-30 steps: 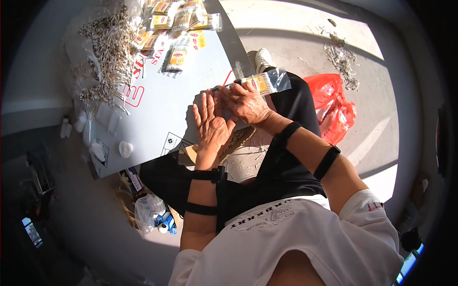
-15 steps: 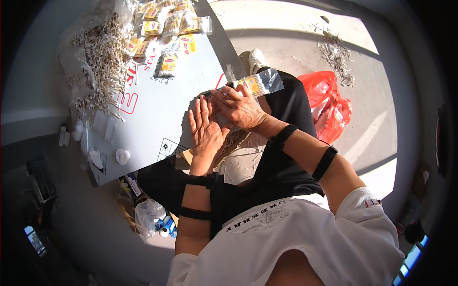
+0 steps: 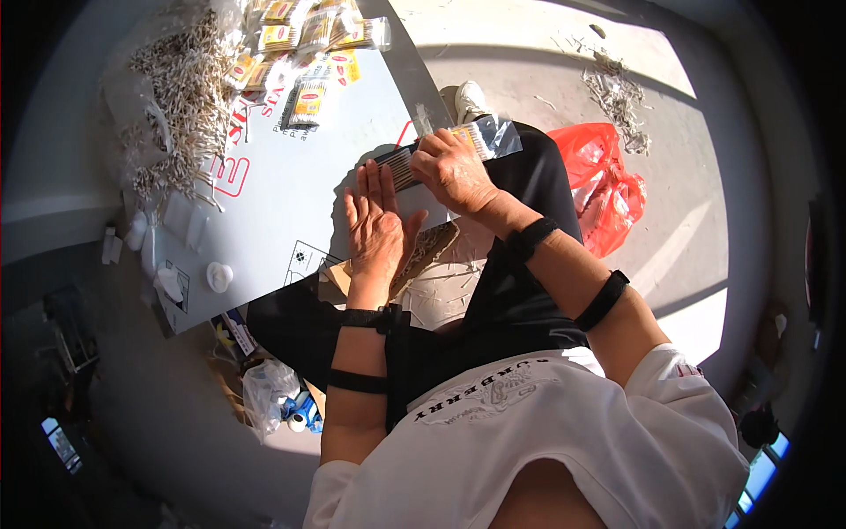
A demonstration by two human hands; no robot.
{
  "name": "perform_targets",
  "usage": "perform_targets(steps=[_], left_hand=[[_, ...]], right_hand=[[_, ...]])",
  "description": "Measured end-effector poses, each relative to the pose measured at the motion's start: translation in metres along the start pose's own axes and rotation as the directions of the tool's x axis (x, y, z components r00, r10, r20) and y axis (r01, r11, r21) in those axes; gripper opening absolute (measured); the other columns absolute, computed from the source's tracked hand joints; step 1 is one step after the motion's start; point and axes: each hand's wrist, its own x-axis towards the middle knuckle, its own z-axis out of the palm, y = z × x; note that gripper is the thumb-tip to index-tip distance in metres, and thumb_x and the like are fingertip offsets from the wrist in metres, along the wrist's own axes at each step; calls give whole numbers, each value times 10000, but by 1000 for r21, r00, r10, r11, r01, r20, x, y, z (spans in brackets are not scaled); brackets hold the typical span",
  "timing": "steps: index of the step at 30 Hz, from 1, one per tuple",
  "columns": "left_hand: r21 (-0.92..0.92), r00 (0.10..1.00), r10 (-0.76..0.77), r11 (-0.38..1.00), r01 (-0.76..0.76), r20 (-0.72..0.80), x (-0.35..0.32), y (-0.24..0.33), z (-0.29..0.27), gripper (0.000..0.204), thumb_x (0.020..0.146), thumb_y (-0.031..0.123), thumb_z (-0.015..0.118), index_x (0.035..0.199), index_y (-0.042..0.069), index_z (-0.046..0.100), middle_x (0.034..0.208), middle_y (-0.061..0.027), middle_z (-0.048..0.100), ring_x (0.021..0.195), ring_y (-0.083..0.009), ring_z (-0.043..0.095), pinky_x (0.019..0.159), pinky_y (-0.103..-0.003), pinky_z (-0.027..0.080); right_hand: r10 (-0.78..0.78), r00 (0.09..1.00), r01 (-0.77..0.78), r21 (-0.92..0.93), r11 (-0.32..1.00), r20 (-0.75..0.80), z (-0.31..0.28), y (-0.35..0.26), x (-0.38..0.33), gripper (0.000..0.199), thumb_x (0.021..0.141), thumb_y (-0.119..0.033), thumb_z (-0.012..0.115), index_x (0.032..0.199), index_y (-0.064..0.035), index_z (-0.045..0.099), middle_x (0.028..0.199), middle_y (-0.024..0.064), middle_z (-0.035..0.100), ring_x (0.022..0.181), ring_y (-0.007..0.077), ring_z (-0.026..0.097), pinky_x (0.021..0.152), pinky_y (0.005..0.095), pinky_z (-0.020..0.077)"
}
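My left hand (image 3: 377, 227) lies flat near the table's right edge, fingers stretched out and thumb apart. Its fingertips reach the end of a row of cotton swabs (image 3: 402, 169), which lies side by side between my two hands. My right hand (image 3: 454, 179) has its fingers bent and closed on the near end of a clear plastic bag (image 3: 500, 138) with a yellow label. The bag's far end sticks out to the right over my leg. What lies under my right fingers is hidden.
A large heap of loose cotton swabs (image 3: 181, 101) and several filled packets (image 3: 308, 99) cover the table's (image 3: 273, 203) far left. A round white piece (image 3: 219, 277) sits near its left corner. On the floor are a red plastic bag (image 3: 599, 189) and scattered swabs (image 3: 617, 101).
My right hand has drawn away from my left and its fingers are more bent. The row of swabs between the hands now shows.
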Motion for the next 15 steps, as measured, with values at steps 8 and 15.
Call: perform_targets(steps=[8,15], left_hand=[[-46,1000,-19,999,19,-5,-1,1,-1,864,880,515,515,1482,13,150,1560,-154,115,1448,-286,82,1160,-473,59],[-56,999,-34,998,35,8,0,3,-3,851,885,509,512,1478,9,162,1552,-160,143,1442,-289,108,1159,-471,65]], right_hand=[[-200,974,208,-66,976,102,0,4,7,106,748,-120,618,755,-34,557,835,91,546,847,263,544,734,369,459],[-146,980,146,14,989,135,3,10,8,91,759,-112,590,771,-31,551,849,111,556,861,276,550,774,376,472]])
